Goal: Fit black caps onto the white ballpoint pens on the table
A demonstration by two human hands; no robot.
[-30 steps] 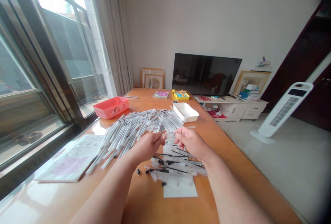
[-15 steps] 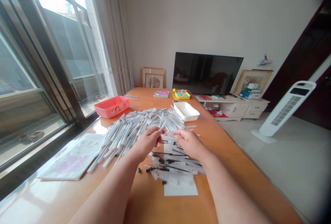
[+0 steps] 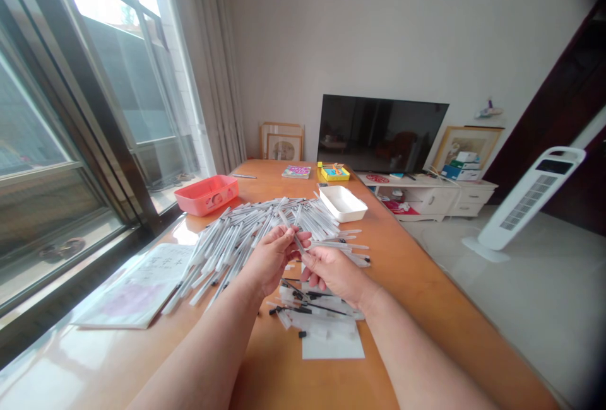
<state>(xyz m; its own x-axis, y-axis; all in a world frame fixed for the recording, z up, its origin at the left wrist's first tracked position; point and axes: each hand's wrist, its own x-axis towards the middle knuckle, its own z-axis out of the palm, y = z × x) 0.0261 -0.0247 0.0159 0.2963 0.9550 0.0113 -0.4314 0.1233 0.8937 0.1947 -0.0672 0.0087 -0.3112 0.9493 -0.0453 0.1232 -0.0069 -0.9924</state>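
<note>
My left hand [image 3: 271, 257] and my right hand [image 3: 331, 271] meet over the middle of the wooden table [image 3: 416, 309]. Between their fingertips they hold one clear pen barrel [image 3: 292, 233], tilted up towards the far left. A broad heap of the same clear pen barrels [image 3: 246, 233] spreads to the left and behind my hands. Under my right hand, thin black refills and small black caps [image 3: 303, 309] lie on a white sheet [image 3: 334, 347].
A pink tray [image 3: 207, 194] stands at the far left by the window, a white tray [image 3: 343, 203] at the far right of the heap. Printed paper [image 3: 137, 287] lies near left. Books, a television, a cabinet and a white tower fan [image 3: 525, 202] stand beyond.
My hands have come closer together and a little nearer to me. The pen barrel between them has turned from lying across to tilted upward.
</note>
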